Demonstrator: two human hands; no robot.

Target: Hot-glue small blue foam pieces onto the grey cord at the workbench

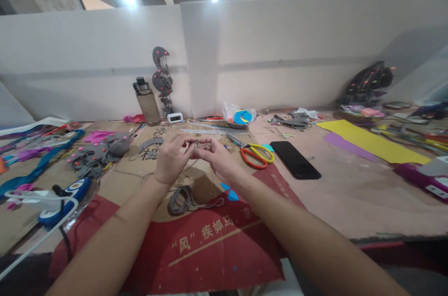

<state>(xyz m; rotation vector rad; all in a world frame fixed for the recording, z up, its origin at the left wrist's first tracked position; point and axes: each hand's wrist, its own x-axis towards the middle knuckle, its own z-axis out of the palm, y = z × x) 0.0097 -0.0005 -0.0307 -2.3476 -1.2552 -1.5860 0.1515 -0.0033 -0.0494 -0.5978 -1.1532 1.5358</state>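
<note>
My left hand [174, 153] and my right hand [215, 153] meet above the printed cardboard [224, 258], fingertips pinched together. Between them is a thin grey cord [196, 143]; its exact shape there is too small to make out. A coiled bundle of grey cord [180, 200] lies on the cardboard just below my hands, with a loop reaching right. Small blue paper pieces [232, 195] rest beside my right wrist. Scissors [257, 153] with one orange and one yellow handle lie to the right of my right hand.
A black phone [296, 159] lies right of the scissors. Grey pieces with pink dots [101, 153] are heaped at left, near a blue power strip [65, 202]. A bottle [147, 104] stands behind my left hand. Yellow paper [371, 139] lies at right.
</note>
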